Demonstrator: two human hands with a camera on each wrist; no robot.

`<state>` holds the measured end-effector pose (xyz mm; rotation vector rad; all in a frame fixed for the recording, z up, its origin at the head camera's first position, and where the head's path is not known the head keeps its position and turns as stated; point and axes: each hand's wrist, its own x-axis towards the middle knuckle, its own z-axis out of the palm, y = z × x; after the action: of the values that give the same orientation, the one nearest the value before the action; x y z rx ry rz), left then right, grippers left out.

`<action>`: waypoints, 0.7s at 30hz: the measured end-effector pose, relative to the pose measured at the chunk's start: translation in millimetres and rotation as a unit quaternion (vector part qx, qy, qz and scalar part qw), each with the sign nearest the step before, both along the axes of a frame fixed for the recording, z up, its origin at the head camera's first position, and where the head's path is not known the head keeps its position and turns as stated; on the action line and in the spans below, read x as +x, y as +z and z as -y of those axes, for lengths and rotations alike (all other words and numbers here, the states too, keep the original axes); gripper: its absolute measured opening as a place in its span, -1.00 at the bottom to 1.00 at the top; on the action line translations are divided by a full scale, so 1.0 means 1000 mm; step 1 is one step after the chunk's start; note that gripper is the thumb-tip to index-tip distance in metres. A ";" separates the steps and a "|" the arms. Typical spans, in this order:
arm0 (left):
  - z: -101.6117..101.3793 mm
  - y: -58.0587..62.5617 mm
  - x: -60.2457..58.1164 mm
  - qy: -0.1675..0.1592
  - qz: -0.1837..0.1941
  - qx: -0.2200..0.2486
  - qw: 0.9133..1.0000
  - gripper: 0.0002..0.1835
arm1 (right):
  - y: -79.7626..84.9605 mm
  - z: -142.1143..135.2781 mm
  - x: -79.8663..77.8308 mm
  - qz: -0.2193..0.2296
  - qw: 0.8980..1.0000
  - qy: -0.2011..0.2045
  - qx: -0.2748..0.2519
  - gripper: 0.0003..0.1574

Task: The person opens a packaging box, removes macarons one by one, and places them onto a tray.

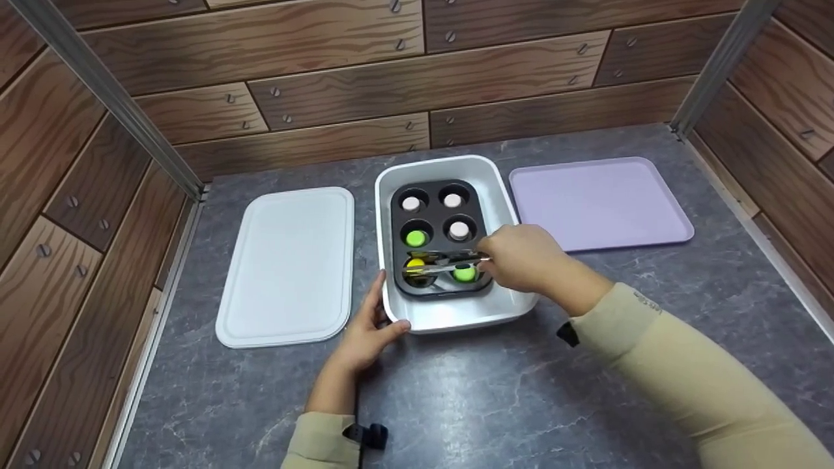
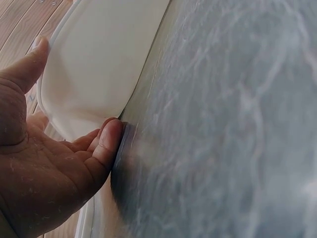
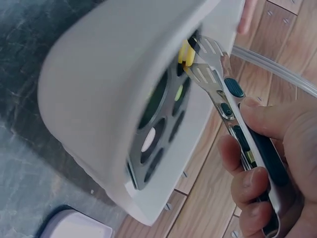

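My right hand grips metal tongs with dark handles. Their slotted tips are at a yellow piece in the front-left cup of a black muffin tin. The tin lies inside a white plastic bin. Light green round pieces sit in the front-right cup and the middle-left cup, the latter a green piece. Pale pink pieces occupy the other cups, one being a pink piece. At the bin's front-left corner, my left hand rests with its thumb at the rim and fingers along the outer wall.
To the left lies a white rectangular lid on the grey marbled table. A lilac tray lies at the right, close beside the bin. Wood-patterned panels wall in the back and both sides.
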<state>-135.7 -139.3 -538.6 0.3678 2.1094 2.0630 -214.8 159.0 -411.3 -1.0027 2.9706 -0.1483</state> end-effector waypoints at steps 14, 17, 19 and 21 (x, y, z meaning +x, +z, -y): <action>0.001 -0.001 -0.001 0.001 0.006 -0.005 1.000 0.10 | 0.026 -0.021 -0.007 -0.023 0.998 -0.027 -0.048 -0.86; 0.001 -0.001 -0.001 0.001 0.007 -0.004 1.000 0.10 | 0.030 -0.025 -0.009 -0.032 0.998 -0.030 -0.055 -0.86; 0.001 -0.001 0.000 -0.002 0.006 0.000 1.000 0.10 | 0.032 -0.029 -0.011 -0.041 0.997 -0.034 -0.060 -0.85; 0.001 -0.001 -0.001 -0.004 0.004 0.002 1.000 0.10 | 0.033 -0.034 -0.012 -0.054 0.995 -0.039 -0.068 -0.83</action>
<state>-136.2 -140.4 -539.8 0.3673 2.0966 2.0624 -226.8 193.3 -377.9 -0.9365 3.1358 -0.3110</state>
